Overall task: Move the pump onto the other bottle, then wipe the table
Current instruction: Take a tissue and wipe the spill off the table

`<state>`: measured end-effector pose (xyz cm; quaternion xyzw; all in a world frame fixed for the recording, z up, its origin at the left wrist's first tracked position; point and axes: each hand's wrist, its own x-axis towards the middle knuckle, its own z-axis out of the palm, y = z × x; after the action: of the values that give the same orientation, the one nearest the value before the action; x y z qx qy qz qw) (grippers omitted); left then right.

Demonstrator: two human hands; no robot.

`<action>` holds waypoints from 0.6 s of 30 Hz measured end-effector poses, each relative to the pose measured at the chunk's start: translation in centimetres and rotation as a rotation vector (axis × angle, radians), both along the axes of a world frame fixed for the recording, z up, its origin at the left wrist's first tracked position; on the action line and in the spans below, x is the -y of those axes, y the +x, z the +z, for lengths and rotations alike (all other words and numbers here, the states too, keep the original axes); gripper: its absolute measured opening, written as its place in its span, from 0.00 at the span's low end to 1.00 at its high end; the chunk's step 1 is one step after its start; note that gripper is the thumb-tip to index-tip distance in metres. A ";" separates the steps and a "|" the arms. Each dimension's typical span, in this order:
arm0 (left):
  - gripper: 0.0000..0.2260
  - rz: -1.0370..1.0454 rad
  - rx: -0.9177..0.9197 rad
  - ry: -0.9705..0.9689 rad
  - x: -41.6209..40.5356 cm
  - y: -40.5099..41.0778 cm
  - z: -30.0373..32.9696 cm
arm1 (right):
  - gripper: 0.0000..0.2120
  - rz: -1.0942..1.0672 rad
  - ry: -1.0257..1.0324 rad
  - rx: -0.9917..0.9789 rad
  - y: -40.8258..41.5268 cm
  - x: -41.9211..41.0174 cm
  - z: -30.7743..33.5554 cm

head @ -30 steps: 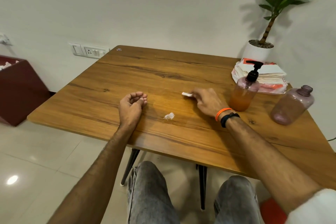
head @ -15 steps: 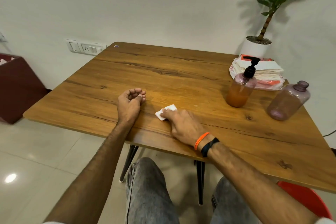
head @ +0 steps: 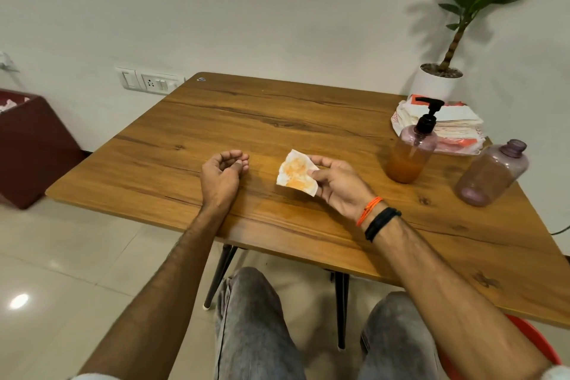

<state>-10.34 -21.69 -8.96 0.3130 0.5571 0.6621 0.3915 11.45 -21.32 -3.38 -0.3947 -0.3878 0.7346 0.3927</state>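
Nearest the viewer, two knees in grey trousers [head: 256, 327] are seen below the front edge of the table [head: 308, 120]. On the wood, the left hand [head: 222, 174] is rested with its fingers loosely curled and nothing held in them. To its right, the right hand [head: 336, 183] is raised just above the surface, and a tissue [head: 295, 171] is pinched between thumb and fingertips, its orange-stained face turned up toward the camera. A faint smear can be made out on the wood beneath it.

Farther back on the right, the pump [head: 427, 116] is already seated on the bottle with orange liquid [head: 411, 153], while the second bottle [head: 490, 173] is left open-necked beside it, apart from it. The transfer is therefore judged done, and the wiping step is in hand. The next move is judged to call for a clean face of the tissue, or a fresh one, to be pressed down over the remaining smear.

Behind the bottles, a stack of papers [head: 456, 129] and a potted plant [head: 441, 80] are seen; the plant's top is cut off by the frame. Whether the second bottle holds any liquid cannot be told. A dark red bin [head: 34, 145] at the left is only partly in view.
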 end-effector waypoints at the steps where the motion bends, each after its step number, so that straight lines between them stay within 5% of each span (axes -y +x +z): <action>1: 0.08 -0.004 0.002 0.001 0.0 0.0 0.0 | 0.15 0.005 -0.023 -0.005 0.2 -0.3 0.1; 7: 0.09 -0.123 0.007 -0.026 0.3 0.1 1.1 | 0.19 -0.035 -0.070 -0.059 -0.1 -1.1 -0.4; 13: 0.23 -0.440 0.142 -0.225 1.0 2.6 3.9 | 0.16 -0.075 -0.028 0.036 -1.6 -1.5 -0.8; 18: 0.23 -0.335 0.187 -0.278 1.2 4.1 5.1 | 0.11 -0.066 0.012 0.137 -1.5 -1.7 -0.6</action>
<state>-6.25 -22.90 -3.89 0.2814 0.5444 0.5310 0.5853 9.99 -19.67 -3.98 -0.4542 -0.4049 0.6903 0.3915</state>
